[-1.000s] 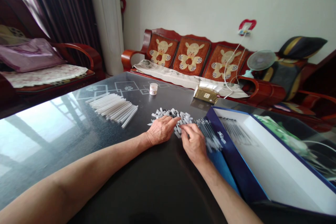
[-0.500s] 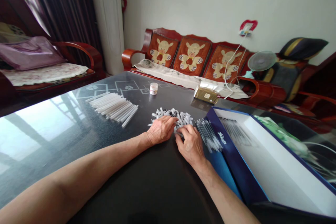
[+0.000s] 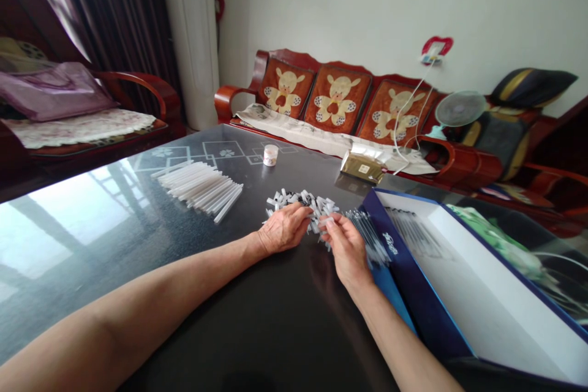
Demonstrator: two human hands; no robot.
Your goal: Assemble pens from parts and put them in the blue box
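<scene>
A heap of small white and black plastic caps (image 3: 301, 202) lies on the dark glossy table (image 3: 138, 239). My left hand (image 3: 282, 229) rests palm down at the heap's near edge, fingers curled onto the caps. My right hand (image 3: 345, 246) is just to the right of it, raised a little, pinching one small white cap (image 3: 327, 221) between thumb and fingers. A bundle of thin clear refills (image 3: 367, 234) lies beside my right hand, against the wall of a blue box.
A blue box with white inside (image 3: 459, 282) lies open at the right. A pile of white tubes (image 3: 202, 187) lies at the left, a small white jar (image 3: 270, 155) and a tan packet (image 3: 361, 166) farther back. Wooden sofa and chairs surround the table.
My right hand has lifted off the heap and drawn slightly right with a white cap in its fingers. My left hand has stayed on the caps.
</scene>
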